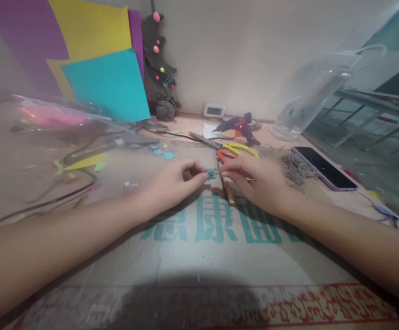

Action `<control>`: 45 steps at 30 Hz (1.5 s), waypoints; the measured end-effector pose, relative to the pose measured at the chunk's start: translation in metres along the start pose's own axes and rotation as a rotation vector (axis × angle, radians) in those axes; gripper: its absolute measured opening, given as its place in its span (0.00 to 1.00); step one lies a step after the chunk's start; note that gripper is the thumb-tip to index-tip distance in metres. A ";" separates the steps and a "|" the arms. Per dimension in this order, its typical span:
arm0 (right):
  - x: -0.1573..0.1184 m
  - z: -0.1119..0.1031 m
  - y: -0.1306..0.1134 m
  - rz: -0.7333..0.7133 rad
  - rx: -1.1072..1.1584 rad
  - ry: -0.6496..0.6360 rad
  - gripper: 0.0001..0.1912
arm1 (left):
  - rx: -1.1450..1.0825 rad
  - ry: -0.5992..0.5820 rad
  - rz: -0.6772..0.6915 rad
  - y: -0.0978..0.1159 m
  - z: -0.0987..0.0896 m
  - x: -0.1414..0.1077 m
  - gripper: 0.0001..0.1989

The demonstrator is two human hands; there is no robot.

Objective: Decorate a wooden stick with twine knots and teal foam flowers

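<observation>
Between the thumb and forefinger of my left hand (185,178) is a small teal foam flower (211,174). My right hand (254,178) is closed in a pinch just right of the flower. Something thin seems to run from its fingertips to the flower, too small to name. A brown wooden stick (231,198) lies below the right fingertips. Right behind the hands rest scissors (235,149) with yellow handles and a tool with red handles (225,156). Loose teal foam flowers (168,156) lie beyond my left hand.
A glue gun (242,128) with a red light stands at the back, near a white digital clock (214,110). To the right are grey yarn (297,168), a phone (323,167) and a clear plastic jug (298,105). Coloured foam sheets (108,87) lean at the left; a black cable (48,201) crosses there.
</observation>
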State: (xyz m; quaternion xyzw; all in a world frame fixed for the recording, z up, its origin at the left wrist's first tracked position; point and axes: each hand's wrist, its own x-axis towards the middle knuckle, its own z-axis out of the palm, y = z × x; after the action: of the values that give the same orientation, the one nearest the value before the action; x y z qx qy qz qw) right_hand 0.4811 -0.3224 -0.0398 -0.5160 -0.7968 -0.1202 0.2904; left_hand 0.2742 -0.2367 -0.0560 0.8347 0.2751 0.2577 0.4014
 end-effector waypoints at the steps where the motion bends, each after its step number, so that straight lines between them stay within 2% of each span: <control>1: 0.000 0.000 0.000 -0.007 0.005 0.001 0.12 | 0.001 -0.002 0.001 0.000 0.000 0.000 0.10; 8: 0.000 0.004 0.001 -0.032 0.034 0.024 0.11 | 0.020 -0.019 0.008 0.003 0.001 0.000 0.09; 19: -0.001 0.008 0.003 -0.082 -0.042 0.033 0.12 | 0.089 -0.044 0.030 0.009 0.000 -0.001 0.09; 26: -0.003 0.007 0.005 -0.067 0.058 0.003 0.10 | 0.102 -0.039 0.078 0.006 0.000 -0.002 0.08; 31: -0.002 0.007 0.004 -0.036 0.095 -0.029 0.09 | 0.059 -0.042 0.068 0.005 0.001 -0.002 0.09; 37: -0.001 0.006 0.000 0.002 0.130 -0.042 0.09 | -0.101 -0.087 0.003 0.005 0.000 -0.002 0.11; 40: -0.001 0.005 -0.001 -0.027 0.132 -0.033 0.10 | -0.131 -0.094 -0.011 0.004 0.000 -0.002 0.12; 45: -0.004 0.004 0.004 -0.104 0.000 0.043 0.13 | -0.104 -0.070 -0.035 0.003 0.000 0.000 0.12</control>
State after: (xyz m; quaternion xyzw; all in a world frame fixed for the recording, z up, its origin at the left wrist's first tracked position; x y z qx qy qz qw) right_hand 0.4842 -0.3212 -0.0458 -0.4711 -0.8163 -0.1460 0.3007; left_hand 0.2746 -0.2385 -0.0535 0.8162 0.2616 0.2354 0.4582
